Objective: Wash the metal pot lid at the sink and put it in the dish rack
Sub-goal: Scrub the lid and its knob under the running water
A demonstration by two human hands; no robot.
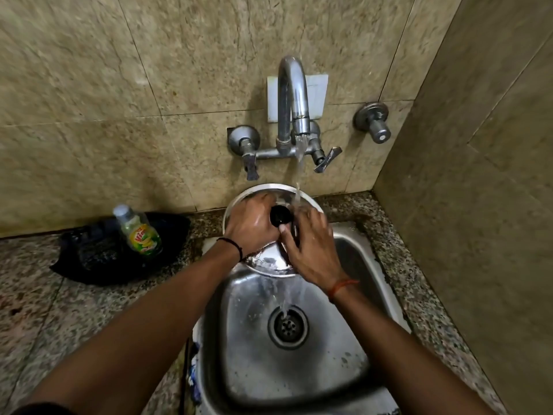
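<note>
Rinsing step: the person is holding the metal pot lid [263,266] over the back of the sink [353,256], under water running from the tap [291,94].
Far left: a green dish-soap bottle [139,230] is standing on a dark cloth [89,259], well apart from the lid.
Left hand [254,224]: it is lying across the lid's top beside the black knob [279,217], fingers [264,202] curled and pressing on the metal; whether they are closing around the knob cannot be told.
Lid: it is tilting toward the person, its far rim near the wall, knob facing up.
Right hand [311,244]: it is spreading flat over the right side, fingers rubbing rather than gripping.
Handling: stiff, thin steel is probably feeling light but slick while wet; the knob is likely offering the surest hold, with the rim as second choice.
Surface: speckled granite is wrapping the steel basin, wet near the edge.
Room: beige stone tiles are lining a tight corner on the right; no dish rack is showing.
</note>
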